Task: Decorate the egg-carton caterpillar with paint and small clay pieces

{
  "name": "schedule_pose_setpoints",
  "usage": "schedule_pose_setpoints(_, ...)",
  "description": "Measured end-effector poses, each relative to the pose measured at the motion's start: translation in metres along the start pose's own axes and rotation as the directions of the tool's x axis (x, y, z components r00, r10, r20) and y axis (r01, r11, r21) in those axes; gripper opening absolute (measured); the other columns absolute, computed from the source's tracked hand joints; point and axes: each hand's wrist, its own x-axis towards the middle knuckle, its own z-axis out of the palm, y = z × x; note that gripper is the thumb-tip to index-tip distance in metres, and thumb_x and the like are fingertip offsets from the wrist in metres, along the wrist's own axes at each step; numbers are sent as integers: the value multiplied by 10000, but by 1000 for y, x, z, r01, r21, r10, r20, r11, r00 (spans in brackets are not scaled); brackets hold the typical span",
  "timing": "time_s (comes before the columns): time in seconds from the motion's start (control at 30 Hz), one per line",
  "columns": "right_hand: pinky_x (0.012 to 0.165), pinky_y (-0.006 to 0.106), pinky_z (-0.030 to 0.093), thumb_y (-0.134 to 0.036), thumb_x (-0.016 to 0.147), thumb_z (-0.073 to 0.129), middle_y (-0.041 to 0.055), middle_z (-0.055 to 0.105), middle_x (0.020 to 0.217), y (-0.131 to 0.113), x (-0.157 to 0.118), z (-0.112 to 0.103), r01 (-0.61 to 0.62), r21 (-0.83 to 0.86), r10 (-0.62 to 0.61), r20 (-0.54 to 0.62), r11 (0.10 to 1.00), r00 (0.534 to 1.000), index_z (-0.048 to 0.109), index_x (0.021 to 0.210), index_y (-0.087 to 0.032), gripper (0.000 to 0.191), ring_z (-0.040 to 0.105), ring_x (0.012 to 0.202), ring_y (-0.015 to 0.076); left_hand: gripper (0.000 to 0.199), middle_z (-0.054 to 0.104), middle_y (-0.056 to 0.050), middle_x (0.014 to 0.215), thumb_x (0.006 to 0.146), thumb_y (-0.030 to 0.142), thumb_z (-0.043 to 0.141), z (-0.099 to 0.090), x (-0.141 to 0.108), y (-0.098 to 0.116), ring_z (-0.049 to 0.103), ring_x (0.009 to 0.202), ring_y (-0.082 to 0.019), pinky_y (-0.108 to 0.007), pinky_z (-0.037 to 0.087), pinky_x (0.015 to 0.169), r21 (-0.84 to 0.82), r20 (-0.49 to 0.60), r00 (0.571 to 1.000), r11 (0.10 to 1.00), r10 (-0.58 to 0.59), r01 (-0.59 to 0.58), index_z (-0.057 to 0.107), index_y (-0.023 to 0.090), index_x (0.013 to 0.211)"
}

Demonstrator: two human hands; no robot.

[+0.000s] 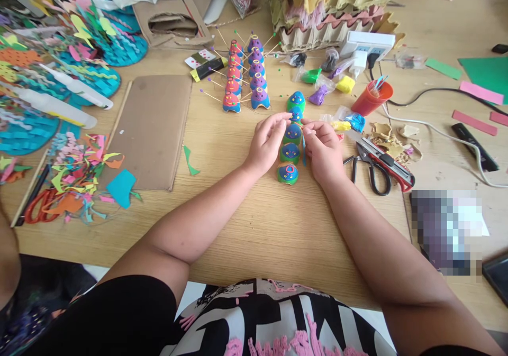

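Observation:
Several blue and green painted cups with small faces stand in a column on the table; the nearest one (288, 173) carries a red ring on top. My left hand (270, 140) is beside the upper cups, its fingertips closed at the second cup from the back (296, 115). On the other side of the column, my right hand (323, 145) has its thumb and index finger pinched near that same cup. Whatever either hand holds is too small to make out. Behind and to the left stand two rows of finished figures, red (231, 102) and purple (260, 98), with toothpicks sticking out.
Scissors (373, 168) and a red box cutter (387, 164) lie right of my right hand. Beyond are an orange cup (372, 98), clay bags and a power strip (367, 45). Cardboard (151, 128), paper scraps (85, 176) and glue bottles (53, 106) lie left; egg cartons (329, 33) behind.

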Motion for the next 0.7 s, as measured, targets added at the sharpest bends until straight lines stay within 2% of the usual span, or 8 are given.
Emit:
schedule_pose_setpoints(0.07,500,256,341,-648,779,821,-3,662,940,-2,-2,0,-23,15,23,-9,1000,1000,592,874,-261,459,474,619,92,444,776,-70,1175,1014,643,522,0,-1,2,712,1173,-207,-362,538,1065,16,-13,1000,1000,0,0,731,288,1179)
schedule_pose_setpoints(0.17,461,261,223,-644,766,838,-41,572,767,-5,-5,1,-70,27,70,-1,997,998,601,881,-264,462,328,520,72,381,783,-62,1132,985,616,606,-2,-3,9,700,1156,-216,-370,523,1077,66,-28,999,998,24,-23,755,289,1110)
schedule_pose_setpoints(0.23,465,264,190,-628,774,841,-61,483,662,-6,-7,1,-81,21,80,16,997,997,604,871,-265,445,293,500,75,353,787,-59,1116,967,596,650,-3,-3,13,694,1141,-222,-380,512,1084,95,-28,999,995,42,-39,764,279,1075)
schedule_pose_setpoints(0.37,474,268,181,-598,799,837,-77,406,582,-6,-8,1,-61,-8,62,44,998,997,608,856,-262,410,284,485,79,336,789,-58,1096,959,573,679,-4,-2,17,698,1110,-219,-379,515,1061,82,-14,999,995,52,-51,763,260,1049)
schedule_pose_setpoints(0.7,466,261,204,-587,825,819,-79,407,581,-4,-7,-1,-62,-24,63,64,998,996,611,867,-260,389,297,478,77,254,777,-37,1010,960,502,703,-3,-2,14,701,1033,-198,-356,522,996,61,-31,998,997,58,-56,740,253,924)
